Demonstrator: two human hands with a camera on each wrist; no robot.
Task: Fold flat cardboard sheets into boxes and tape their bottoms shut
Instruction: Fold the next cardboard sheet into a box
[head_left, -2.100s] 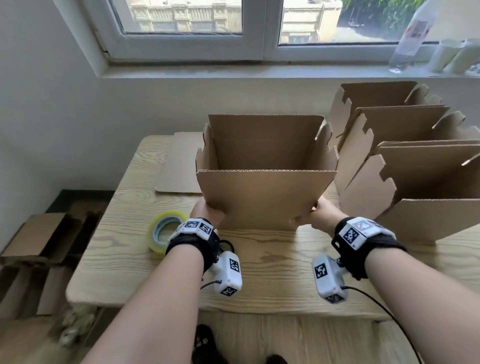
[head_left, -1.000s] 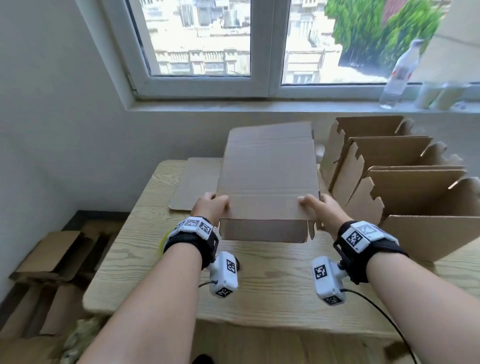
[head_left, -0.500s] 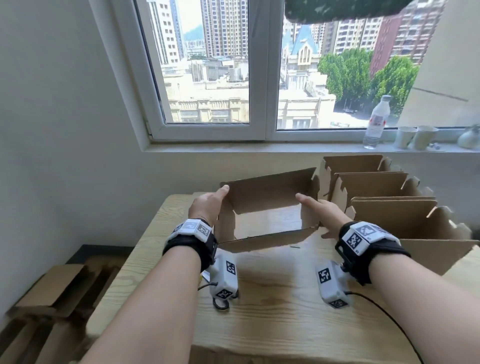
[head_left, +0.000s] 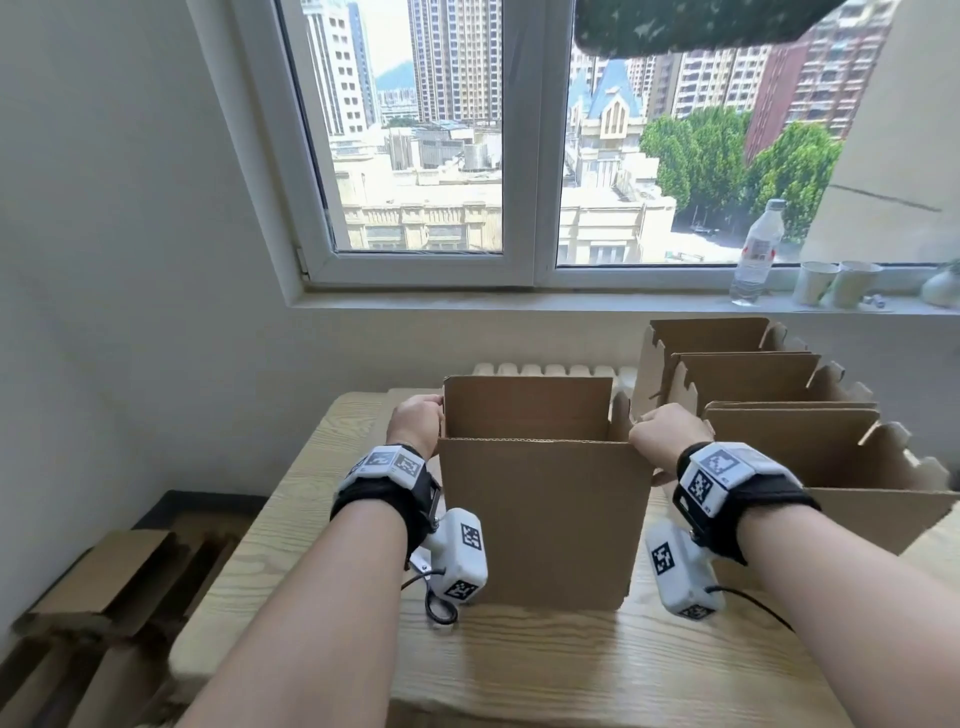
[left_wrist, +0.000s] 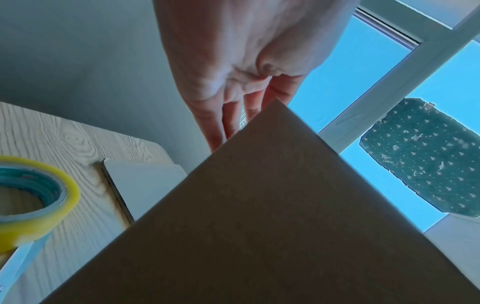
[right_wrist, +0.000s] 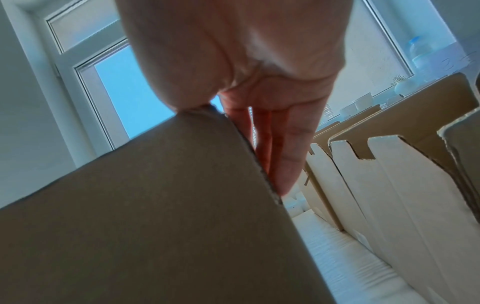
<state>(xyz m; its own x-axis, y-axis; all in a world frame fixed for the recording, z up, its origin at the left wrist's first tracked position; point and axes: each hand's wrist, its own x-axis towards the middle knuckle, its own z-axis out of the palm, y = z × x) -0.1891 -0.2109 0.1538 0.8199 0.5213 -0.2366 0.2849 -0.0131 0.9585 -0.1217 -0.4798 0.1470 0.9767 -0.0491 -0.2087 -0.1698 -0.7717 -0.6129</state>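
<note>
An open brown cardboard box (head_left: 540, 519) stands upright on the wooden table (head_left: 571, 670), its top flaps raised. My left hand (head_left: 415, 421) holds its upper left corner. In the left wrist view the fingers (left_wrist: 221, 121) run straight down behind the box (left_wrist: 259, 226). My right hand (head_left: 670, 436) holds the upper right corner. There the thumb sits on the box (right_wrist: 155, 205) at its corner and the fingers (right_wrist: 285, 148) lie along the right side. The box's bottom is hidden.
Three folded open boxes (head_left: 789, 415) stand in a row at the right, close to my right hand. A yellow tape roll (left_wrist: 28, 197) and a flat cardboard sheet (left_wrist: 145, 183) lie left of the box. A bottle (head_left: 756, 249) and cups (head_left: 815, 283) stand on the sill. Flattened cardboard (head_left: 104, 577) lies on the floor.
The box was tipped over with flat hands on its sides. It now stands upright, opening up, and both hands have moved to its top corners.
</note>
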